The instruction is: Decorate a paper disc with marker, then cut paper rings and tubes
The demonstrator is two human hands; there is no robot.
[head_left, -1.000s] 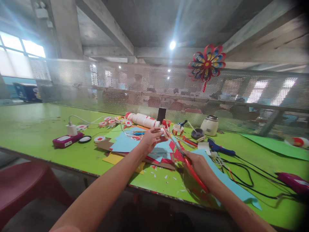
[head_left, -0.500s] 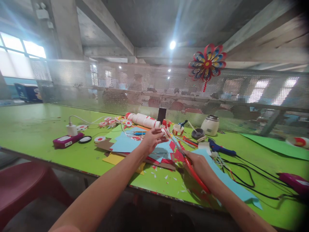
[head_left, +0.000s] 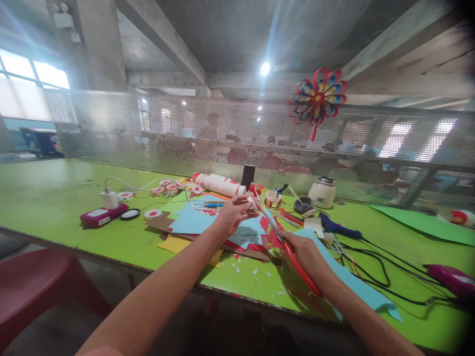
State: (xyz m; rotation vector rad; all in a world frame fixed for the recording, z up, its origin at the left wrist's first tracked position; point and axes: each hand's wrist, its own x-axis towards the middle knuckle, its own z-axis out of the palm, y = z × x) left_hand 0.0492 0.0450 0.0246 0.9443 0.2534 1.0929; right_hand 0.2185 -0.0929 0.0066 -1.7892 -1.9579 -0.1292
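My right hand (head_left: 305, 253) is closed around the red handles of a pair of scissors (head_left: 295, 258). Their blades point up and to the left, with the tips close to my left fingers. My left hand (head_left: 233, 215) pinches a small white piece of paper (head_left: 251, 200) between thumb and fingers, right at the scissor tips. Under my left hand lies a pile of coloured paper, with a light blue sheet (head_left: 193, 221) on top and red and brown card beneath. Small white and red paper scraps (head_left: 256, 272) are scattered on the green table below the hands.
A blue glue gun (head_left: 339, 226) with black cords lies at right, beside a light blue sheet (head_left: 365, 289). Behind stand a white jar (head_left: 322, 192), a paper tub (head_left: 273, 199) and a white-wrapped roll (head_left: 220, 184). A purple power strip (head_left: 102, 216) sits at left; a red stool (head_left: 40, 287) stands below.
Both hands keep almost the same place, the scissor tips still at the white paper piece. The whole view has shifted very slightly.
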